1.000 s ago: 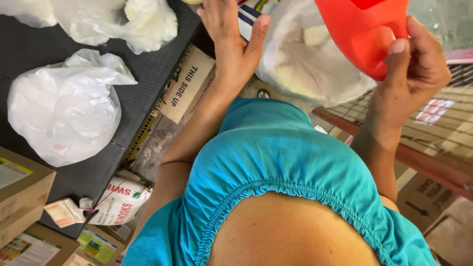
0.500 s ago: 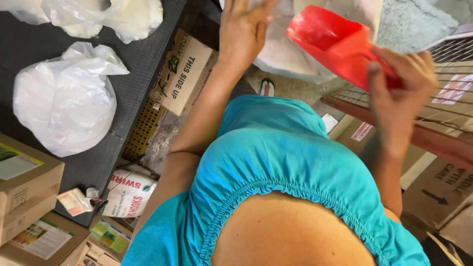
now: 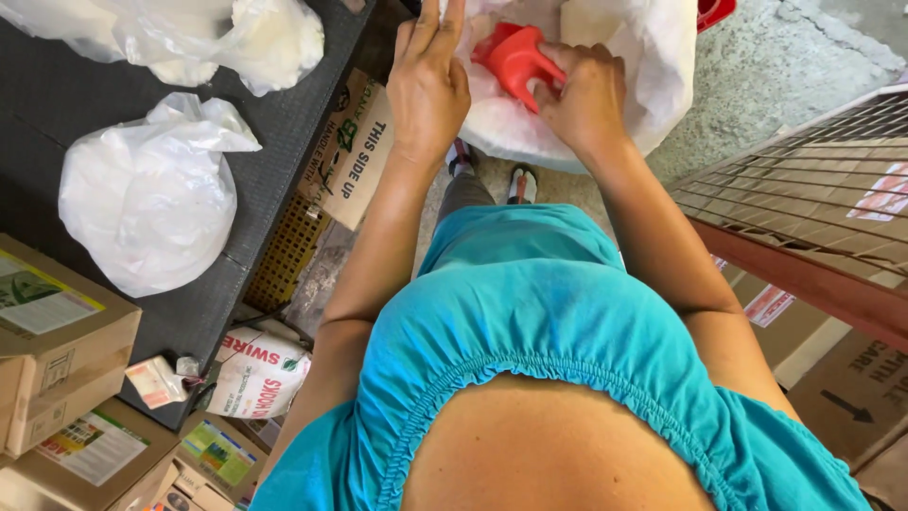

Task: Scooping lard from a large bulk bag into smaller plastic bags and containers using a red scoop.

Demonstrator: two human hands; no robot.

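Red scoop (image 3: 515,59) inside the mouth of a large white sack (image 3: 653,76), at top centre. Right hand (image 3: 586,99) clenched around the scoop's handle, grip tight on it. Left hand (image 3: 427,80) flat and released, fingers straight, resting against the sack's near edge. Further left, tied white bags (image 3: 151,194) on a dark counter (image 3: 284,123). Cardboard boxes (image 3: 57,331) at lower left; wire rack (image 3: 804,199) at right.
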